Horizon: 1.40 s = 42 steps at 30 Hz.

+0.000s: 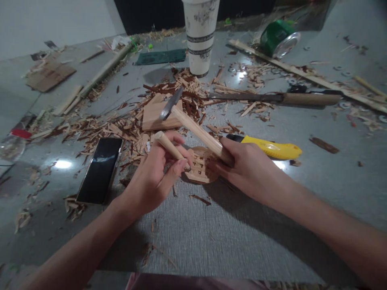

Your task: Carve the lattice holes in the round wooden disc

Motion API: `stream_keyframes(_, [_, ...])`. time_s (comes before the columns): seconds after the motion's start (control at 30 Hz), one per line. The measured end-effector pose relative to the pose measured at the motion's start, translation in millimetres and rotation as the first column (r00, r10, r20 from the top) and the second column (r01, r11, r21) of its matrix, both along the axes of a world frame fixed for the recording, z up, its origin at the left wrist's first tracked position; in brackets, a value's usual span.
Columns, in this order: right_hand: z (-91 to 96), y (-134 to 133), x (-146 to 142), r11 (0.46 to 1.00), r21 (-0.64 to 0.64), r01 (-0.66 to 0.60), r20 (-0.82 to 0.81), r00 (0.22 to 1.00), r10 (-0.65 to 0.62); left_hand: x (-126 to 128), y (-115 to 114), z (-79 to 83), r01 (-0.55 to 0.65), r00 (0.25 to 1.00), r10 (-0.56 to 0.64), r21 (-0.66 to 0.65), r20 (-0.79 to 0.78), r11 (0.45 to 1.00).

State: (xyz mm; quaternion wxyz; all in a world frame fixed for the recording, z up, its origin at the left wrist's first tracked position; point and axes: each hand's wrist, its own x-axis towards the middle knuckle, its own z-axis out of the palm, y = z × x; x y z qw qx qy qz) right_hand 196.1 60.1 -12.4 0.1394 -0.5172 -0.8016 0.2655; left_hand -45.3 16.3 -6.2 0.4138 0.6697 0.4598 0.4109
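My left hand (pixel 157 171) is closed around a tool with a round wooden handle (pixel 171 148), likely a chisel; its lower end points down at a small carved wooden piece (pixel 201 167) and its tip is hidden. In my right hand (pixel 246 165) is a hammer (pixel 196 131), gripped by its pale wooden handle, the metal head up and to the left above a wood block (pixel 160 114). Some fingers of my right hand reach down to the carved piece's right edge. Notches and slots are cut into that piece, which lies on the grey table (pixel 187 233).
A black phone (pixel 99 171) lies left of my hands. Beyond my right hand are a yellow-handled utility knife (pixel 269 148) and a file with a wooden handle (pixel 311 99). A paper cup (pixel 199 40), a green can (pixel 276 38), wood strips and shavings (pixel 121 131) stand or lie farther back.
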Motion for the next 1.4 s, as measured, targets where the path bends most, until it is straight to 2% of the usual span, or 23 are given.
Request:
stream_keyframes(0.17, [0.2, 0.2, 0.3, 1.000, -0.009, 0.003, 0.004, 1.000, -0.003, -0.6, -1.5, -2.0, -0.014, 0.999, 0.013, -0.013, -0.046, 1.000])
stream_keyframes(0.57, [2.0, -0.4, -0.8, 1.000, -0.009, -0.009, -0.008, 1.000, 0.009, 1.0, 0.2, -4.8, -0.011, 1.000, 0.011, -0.022, 0.004, 1.000])
stream_keyframes(0.9, [2.3, -1.1, -0.8, 1.000, -0.015, 0.000, -0.005, 1.000, 0.000, 0.2, 1.1, -7.8, 0.001, 1.000, -0.001, -0.006, -0.012, 1.000])
stream_keyframes(1.13, [4.0, -0.9, -1.0, 1.000, -0.026, -0.017, -0.039, 0.999, 0.016, 2.6, 3.0, -1.3, 0.061, 0.979, -0.065, -0.027, -0.194, 0.998])
stream_keyframes(1.4, [5.6, -0.5, -0.8, 0.999, -0.039, -0.015, -0.022, 1.000, 0.015, 3.7, 1.8, -8.2, 0.004, 0.996, -0.008, -0.051, -0.086, 0.999])
